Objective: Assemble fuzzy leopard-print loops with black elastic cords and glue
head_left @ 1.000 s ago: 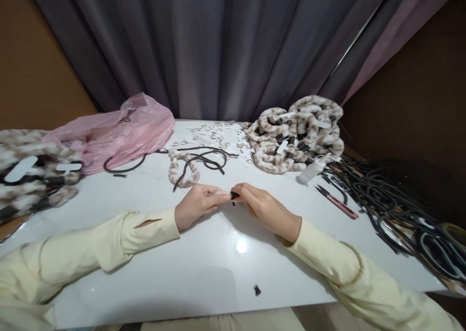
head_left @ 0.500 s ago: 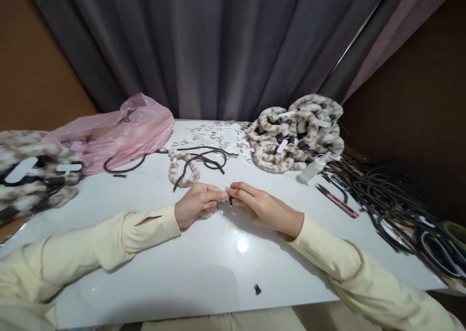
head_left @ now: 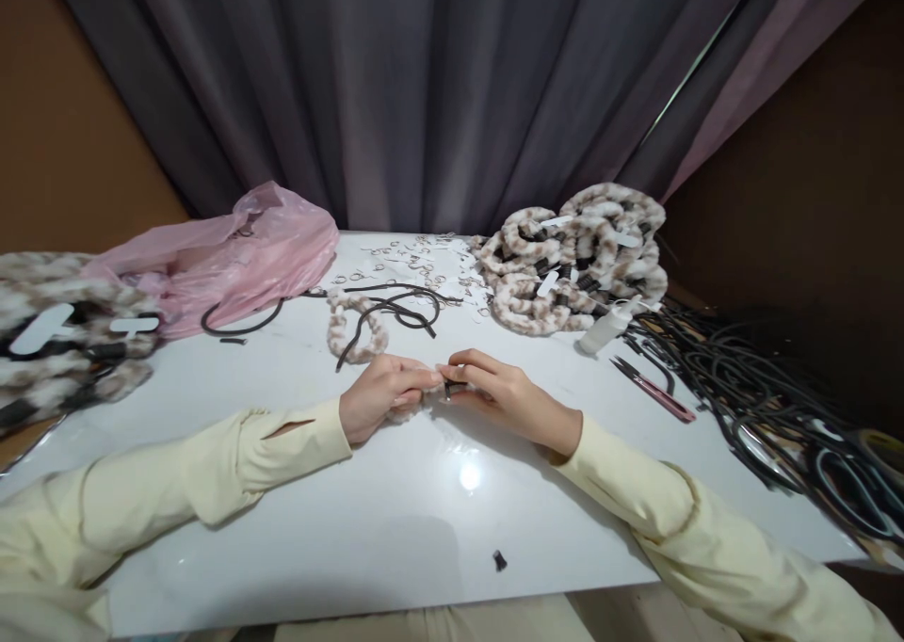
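Near the middle of the white table (head_left: pixel 311 548), my left hand (head_left: pixel 385 395) and my right hand (head_left: pixel 505 397) meet at the fingertips. A small dark piece (head_left: pixel 447 392) shows between them, pinched by my right fingers. My left thumb and forefinger are pressed together, and something pale shows under them, too hidden to name. Just beyond the hands lie a small fluffy brown-and-white ring (head_left: pixel 337 327) and loose black cords (head_left: pixel 404 314). A small black piece (head_left: pixel 500 560) rests close to the front edge.
A pink plastic bag (head_left: pixel 282 256) and fluffy loops (head_left: pixel 49 360) are at the left. Fluffy rings (head_left: pixel 586 247), a white bottle (head_left: pixel 607 329), pink-handled snips (head_left: pixel 656 391), a black cord heap (head_left: pixel 734 369) and large scissors (head_left: pixel 847 491) are at the right. Small metal rings (head_left: pixel 424 270) lie at the back.
My right hand has shifted slightly, and the dark piece between the fingertips sits at a different angle. My left hand has hardly moved.
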`<state>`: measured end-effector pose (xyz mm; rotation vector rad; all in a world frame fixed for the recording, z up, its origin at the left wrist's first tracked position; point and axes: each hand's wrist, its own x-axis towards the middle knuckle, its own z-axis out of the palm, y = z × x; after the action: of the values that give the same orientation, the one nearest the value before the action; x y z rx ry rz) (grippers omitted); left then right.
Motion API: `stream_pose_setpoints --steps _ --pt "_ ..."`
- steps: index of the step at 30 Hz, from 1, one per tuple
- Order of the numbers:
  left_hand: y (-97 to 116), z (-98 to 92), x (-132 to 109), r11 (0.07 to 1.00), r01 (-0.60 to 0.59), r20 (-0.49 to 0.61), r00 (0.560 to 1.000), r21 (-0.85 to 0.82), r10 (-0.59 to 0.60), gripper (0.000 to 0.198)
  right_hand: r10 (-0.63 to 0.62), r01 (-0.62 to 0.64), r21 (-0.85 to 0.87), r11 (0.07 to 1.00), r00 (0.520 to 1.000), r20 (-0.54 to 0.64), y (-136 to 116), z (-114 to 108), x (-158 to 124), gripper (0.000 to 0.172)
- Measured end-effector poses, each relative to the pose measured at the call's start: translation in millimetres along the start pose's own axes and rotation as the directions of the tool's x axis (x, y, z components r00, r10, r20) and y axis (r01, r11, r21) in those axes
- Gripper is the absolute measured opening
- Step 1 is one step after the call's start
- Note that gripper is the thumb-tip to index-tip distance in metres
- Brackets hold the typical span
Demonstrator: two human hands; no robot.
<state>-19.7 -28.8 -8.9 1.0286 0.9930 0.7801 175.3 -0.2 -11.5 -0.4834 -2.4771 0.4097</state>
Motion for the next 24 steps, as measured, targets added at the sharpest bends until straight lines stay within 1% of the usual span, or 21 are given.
stream_pose_setpoints --steps 4,8,14,19,22,24 --pt "1 1.7 -1 1.0 0.0 -0.014 1.0 0.016 0.001 0.026 0.007 -0.004 0.053 0.999 0.999 -0.051 0 1 1 0.018" --pt "0 2.8 -2 1.0 -0.001 -0.028 1.0 0.02 0.001 0.024 0.043 -0.036 0.115 0.993 0.997 -0.058 -2 0 3 0.019" --pt "-1 1.9 -2 0.998 -0.044 -0.06 0.997 0.034 0.046 0.031 0.203 -0.184 0.229 0.956 0.977 -0.065 -7 -2 6 0.018" --pt "-1 4.0 -2 0.991 -0.075 -0.086 0.993 0.108 0.084 0.03 0.336 -0.311 0.185 0.932 0.934 -0.122 -11 -2 9 0.015" --pt "0 6.6 -3 0.967 -0.12 -0.119 0.982 0.225 0.15 0.029 0.445 -0.426 0.184 0.886 0.892 -0.075 -14 -5 10 0.023" --pt "1 7.9 -5 0.924 -0.168 -0.137 0.965 0.343 0.226 0.029 0.507 -0.494 0.188 0.849 0.861 -0.029 -17 -8 11 0.028"
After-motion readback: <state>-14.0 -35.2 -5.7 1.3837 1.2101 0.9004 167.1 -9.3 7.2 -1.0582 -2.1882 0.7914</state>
